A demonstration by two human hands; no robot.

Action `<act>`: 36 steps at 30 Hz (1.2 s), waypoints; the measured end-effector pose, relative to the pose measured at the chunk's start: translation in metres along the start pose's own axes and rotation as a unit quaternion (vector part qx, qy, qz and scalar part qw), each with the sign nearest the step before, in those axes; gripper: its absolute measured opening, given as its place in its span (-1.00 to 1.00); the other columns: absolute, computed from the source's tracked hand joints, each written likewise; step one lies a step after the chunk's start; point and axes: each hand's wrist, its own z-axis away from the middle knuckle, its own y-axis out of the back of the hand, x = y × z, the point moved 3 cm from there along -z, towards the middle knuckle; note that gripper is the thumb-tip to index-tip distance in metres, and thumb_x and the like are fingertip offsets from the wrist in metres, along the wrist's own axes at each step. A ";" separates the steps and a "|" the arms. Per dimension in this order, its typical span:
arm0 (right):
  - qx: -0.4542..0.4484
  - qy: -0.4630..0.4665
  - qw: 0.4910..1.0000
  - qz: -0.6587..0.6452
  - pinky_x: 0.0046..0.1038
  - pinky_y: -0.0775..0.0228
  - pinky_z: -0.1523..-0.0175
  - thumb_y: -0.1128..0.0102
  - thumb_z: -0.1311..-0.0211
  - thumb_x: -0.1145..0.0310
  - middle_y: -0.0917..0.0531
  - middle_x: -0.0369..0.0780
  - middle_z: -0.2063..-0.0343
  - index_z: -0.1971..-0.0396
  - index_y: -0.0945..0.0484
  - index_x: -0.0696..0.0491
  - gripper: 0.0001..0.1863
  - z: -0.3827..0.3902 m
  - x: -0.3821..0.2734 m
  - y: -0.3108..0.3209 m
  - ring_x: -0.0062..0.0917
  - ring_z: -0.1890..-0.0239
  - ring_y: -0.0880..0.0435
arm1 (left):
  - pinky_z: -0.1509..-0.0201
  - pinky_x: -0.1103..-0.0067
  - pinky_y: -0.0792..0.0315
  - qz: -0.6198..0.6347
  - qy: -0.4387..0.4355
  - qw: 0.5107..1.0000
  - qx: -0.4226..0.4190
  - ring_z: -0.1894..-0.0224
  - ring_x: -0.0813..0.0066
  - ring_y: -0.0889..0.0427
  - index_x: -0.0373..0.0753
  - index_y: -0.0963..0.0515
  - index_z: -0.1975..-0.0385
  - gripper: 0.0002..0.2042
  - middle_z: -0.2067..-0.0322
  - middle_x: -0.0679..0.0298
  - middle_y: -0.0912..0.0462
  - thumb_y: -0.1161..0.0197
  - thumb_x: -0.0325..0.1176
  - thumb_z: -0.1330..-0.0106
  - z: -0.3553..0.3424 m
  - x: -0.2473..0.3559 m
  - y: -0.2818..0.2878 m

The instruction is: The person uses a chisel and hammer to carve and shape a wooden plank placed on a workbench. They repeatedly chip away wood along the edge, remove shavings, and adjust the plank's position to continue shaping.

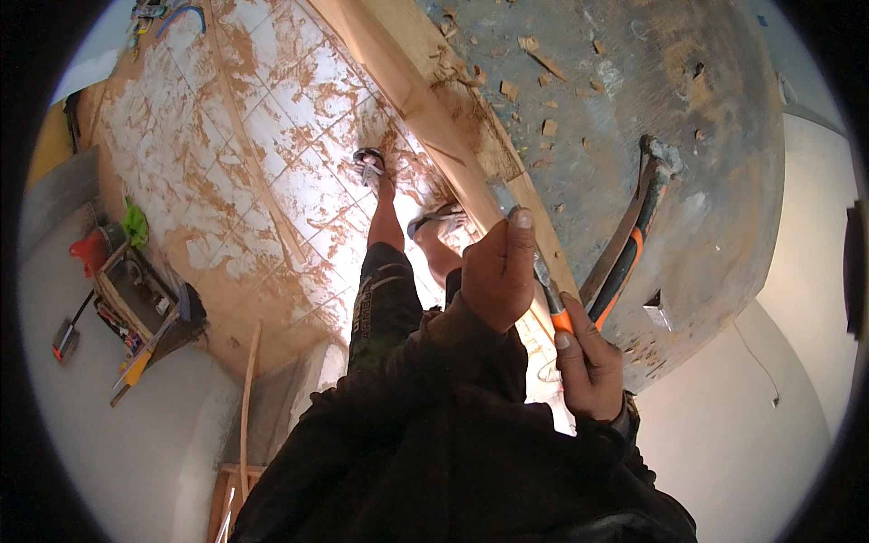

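right fingers (588, 328) grip chisel (549, 291) | left fingers (520, 239) apparently clasp shaft (541, 270) | plank edge (445, 140) near, floor (299, 113) spreading left

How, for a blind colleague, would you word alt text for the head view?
A person's right hand grips an orange-handled chisel, its shaft overlapped by the left hand, over a wooden board; another tool lies on the grey worktop.
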 end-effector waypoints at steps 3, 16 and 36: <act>0.008 -0.036 0.999 -0.014 -0.53 -0.45 0.04 -0.07 -0.50 0.34 -0.73 -0.16 0.24 -0.27 -0.46 0.23 -0.56 -0.001 -0.009 0.005 -0.65 0.21 -0.62 | 0.43 0.52 -0.32 0.023 0.030 0.998 -0.040 0.50 0.63 -0.35 -0.33 -0.45 0.46 -0.57 0.64 0.30 -0.42 0.07 -0.14 -0.62 -0.004 0.001 0.001; 0.038 0.091 0.995 0.005 -0.49 -0.45 0.25 -0.10 -0.46 0.33 -0.67 -0.08 0.43 -0.28 -0.49 0.14 -0.55 -0.010 0.026 -0.006 -0.56 0.44 -0.61 | 0.48 0.43 -0.35 -0.082 -0.107 0.990 0.042 0.63 0.46 -0.42 -0.34 -0.48 0.46 -0.58 0.69 0.16 -0.43 0.02 -0.15 -0.60 -0.003 -0.013 -0.002; 0.021 0.089 0.996 -0.013 -0.45 -0.49 0.20 -0.11 -0.47 0.34 -0.67 -0.09 0.45 -0.27 -0.49 0.13 -0.56 -0.010 0.035 -0.007 -0.50 0.42 -0.66 | 0.45 0.33 -0.44 -0.175 -0.087 0.976 0.094 0.62 0.15 -0.60 -0.31 -0.56 0.45 -0.60 0.70 0.10 -0.51 0.01 -0.17 -0.58 -0.005 -0.016 0.000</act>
